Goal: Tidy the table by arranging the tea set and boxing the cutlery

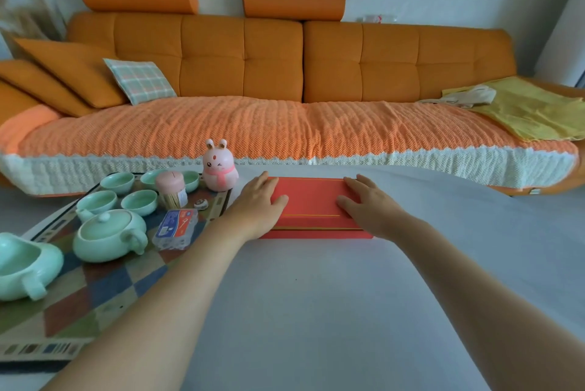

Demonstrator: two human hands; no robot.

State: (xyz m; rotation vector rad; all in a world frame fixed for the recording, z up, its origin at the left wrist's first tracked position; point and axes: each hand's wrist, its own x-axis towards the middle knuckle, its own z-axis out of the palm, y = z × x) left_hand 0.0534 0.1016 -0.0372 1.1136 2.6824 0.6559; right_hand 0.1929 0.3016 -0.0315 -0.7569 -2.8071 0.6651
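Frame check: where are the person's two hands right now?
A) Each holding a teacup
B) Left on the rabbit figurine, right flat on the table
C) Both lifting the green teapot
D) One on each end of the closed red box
D: the left hand and the right hand rest with fairly straight fingers on opposite ends of the red box, whose lid is down.

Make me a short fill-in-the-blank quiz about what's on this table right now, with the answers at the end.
1. The left hand and right hand both rest on top of a ____ box.
2. The green teapot sits on the patterned mat with its lid ____.
3. The pink figurine beside the cups is shaped like a ____.
Missing words: red; on; rabbit.
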